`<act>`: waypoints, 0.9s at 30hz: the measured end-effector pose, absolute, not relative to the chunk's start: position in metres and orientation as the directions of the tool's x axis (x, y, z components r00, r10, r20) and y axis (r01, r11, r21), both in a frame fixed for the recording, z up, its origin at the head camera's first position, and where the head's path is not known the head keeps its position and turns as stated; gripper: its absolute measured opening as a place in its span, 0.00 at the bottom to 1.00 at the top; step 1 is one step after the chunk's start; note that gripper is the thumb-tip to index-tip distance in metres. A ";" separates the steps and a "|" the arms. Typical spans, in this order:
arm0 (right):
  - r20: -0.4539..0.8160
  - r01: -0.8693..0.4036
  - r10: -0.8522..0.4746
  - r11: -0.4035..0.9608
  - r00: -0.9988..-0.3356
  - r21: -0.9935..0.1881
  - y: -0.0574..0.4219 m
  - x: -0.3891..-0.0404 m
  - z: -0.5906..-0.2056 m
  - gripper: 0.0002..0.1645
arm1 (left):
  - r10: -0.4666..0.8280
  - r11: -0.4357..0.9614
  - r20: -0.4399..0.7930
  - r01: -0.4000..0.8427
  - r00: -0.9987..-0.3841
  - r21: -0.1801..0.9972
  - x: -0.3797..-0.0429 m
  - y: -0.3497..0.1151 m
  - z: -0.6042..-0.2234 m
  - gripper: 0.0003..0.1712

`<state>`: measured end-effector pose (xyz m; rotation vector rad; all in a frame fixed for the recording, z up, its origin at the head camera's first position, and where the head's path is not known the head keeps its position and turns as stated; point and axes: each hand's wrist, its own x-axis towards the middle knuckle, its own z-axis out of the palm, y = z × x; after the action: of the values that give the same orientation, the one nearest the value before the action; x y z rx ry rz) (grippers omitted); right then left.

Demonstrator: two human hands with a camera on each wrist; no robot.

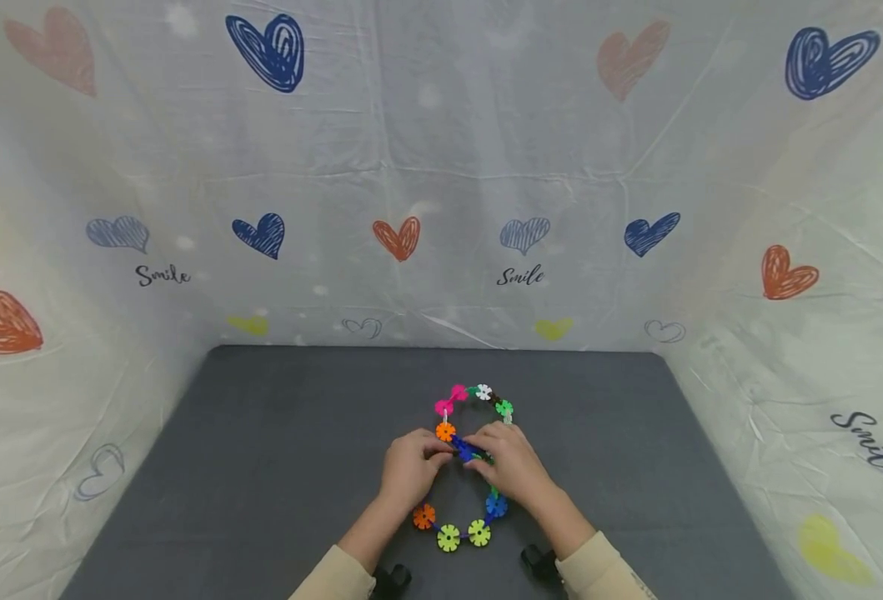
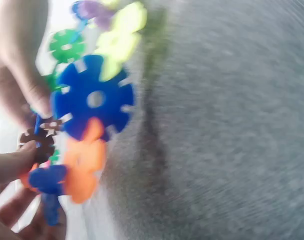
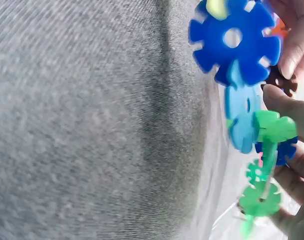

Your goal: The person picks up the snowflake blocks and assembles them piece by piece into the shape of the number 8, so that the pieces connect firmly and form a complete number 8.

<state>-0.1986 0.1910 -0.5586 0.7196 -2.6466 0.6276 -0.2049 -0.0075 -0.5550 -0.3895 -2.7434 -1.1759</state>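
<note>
Colourful notched snowflake discs are linked into a chain, with a ring at the far end and a curved strand nearer me. My left hand (image 1: 411, 467) pinches a dark brown disc (image 2: 38, 145) between thumb and fingers. Close against it, my right hand (image 1: 512, 458) grips a dark blue disc (image 1: 465, 451) where ring and strand meet; its fingers hide part of the chain. An orange disc (image 1: 445, 432) sits just beyond the left fingertips. The near strand curves through a blue disc (image 1: 496, 505) and a yellow-green disc (image 1: 449, 537) to an orange end disc (image 1: 423, 517).
The chain lies over a dark grey table (image 1: 298, 433). A pale curtain (image 1: 441, 167) printed with hearts rises behind the table and along both sides. Black wrist devices (image 1: 539, 563) show below the forearms.
</note>
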 end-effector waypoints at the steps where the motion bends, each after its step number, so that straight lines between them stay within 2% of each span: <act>1: 0.424 -0.551 -0.408 0.777 -0.809 -0.305 0.190 -0.199 -0.558 0.20 | 0.190 0.687 0.271 0.325 -0.944 0.650 -0.203 -0.006 -0.555 0.07; 4: 0.456 -0.580 -0.436 0.778 -0.776 -0.243 0.189 -0.199 -0.558 0.20 | 0.180 0.720 0.378 0.384 -0.908 0.578 -0.199 -0.002 -0.556 0.05; 7: 0.483 -0.595 -0.452 0.780 -0.750 -0.195 0.187 -0.199 -0.559 0.21 | 0.160 0.717 0.429 0.403 -0.889 0.568 -0.197 0.000 -0.559 0.01; 13: 0.463 -0.594 -0.472 0.789 -0.751 -0.159 0.186 -0.201 -0.562 0.20 | 0.137 0.710 0.406 0.376 -0.903 0.596 -0.195 0.001 -0.563 0.02; 16: 0.416 -0.582 -0.484 0.799 -0.770 -0.148 0.186 -0.204 -0.563 0.20 | 0.118 0.709 0.328 0.311 -0.937 0.633 -0.195 0.001 -0.564 0.03; 20: 0.335 -0.548 -0.480 0.823 -0.811 -0.147 0.187 -0.209 -0.562 0.20 | 0.070 0.663 0.157 0.164 -0.985 0.731 -0.195 0.000 -0.563 0.18; 23: 0.276 -0.523 -0.469 0.835 -0.839 -0.171 0.186 -0.211 -0.562 0.20 | 0.046 0.599 0.022 0.045 -0.999 0.799 -0.195 -0.004 -0.562 0.27; 27: 0.194 -0.503 -0.468 0.836 -0.862 -0.219 0.183 -0.212 -0.560 0.20 | 0.062 0.566 -0.118 -0.062 -0.991 0.822 -0.198 -0.012 -0.560 0.27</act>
<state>-0.2123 0.1831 -0.5605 0.7658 -2.8817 0.3981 -0.1980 -0.0120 -0.5601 0.0003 -2.8960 -1.5299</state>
